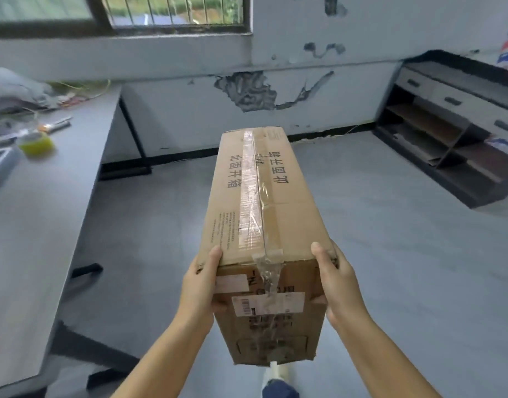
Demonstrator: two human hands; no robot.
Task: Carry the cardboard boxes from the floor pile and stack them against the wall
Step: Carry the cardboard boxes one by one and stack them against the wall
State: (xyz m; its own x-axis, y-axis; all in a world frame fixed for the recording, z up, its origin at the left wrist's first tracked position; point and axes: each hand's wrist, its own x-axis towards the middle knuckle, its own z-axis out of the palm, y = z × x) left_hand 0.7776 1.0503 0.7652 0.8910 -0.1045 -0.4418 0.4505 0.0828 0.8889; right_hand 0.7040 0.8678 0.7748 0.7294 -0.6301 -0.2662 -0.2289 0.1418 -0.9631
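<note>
Nearest the lens, a long cardboard box (pixel 261 225) is held off the floor (pixel 390 225) at its near end, lengthwise away from the body, far end aimed at the wall (pixel 189 116) under the window (pixel 172 12); tape (pixel 251 191) is run along the top seam, printed characters on both sides of it, a shipping label (pixel 268 304) stuck on the near face; left hand (pixel 199 285) is wrapped round the near left corner, thumb on the top face, fingers curled against the near face; right hand (pixel 337 282) is clamped on the near right corner the same way, thumb on top, fingers mostly behind the side; box judged in transit, not yet set down.

Desk (pixel 40 196) is seen along the left, a yellow tape roll (pixel 37 143) near its far edge amid blurred clutter; a shelf unit (pixel 448 133) stands at the right wall.

For a good carry, both grips should be kept level so the far end does not dip; the box is best walked straight to the wall base, lowered flat, then pushed flush; the desk leg (pixel 135 136) should be cleared.

Hidden or unclear: box underside, most right fingers; floor pile not in view; no stack visible at the wall; a shoe (pixel 277 374) is partly covered by the box; desk items too blurred to name.
</note>
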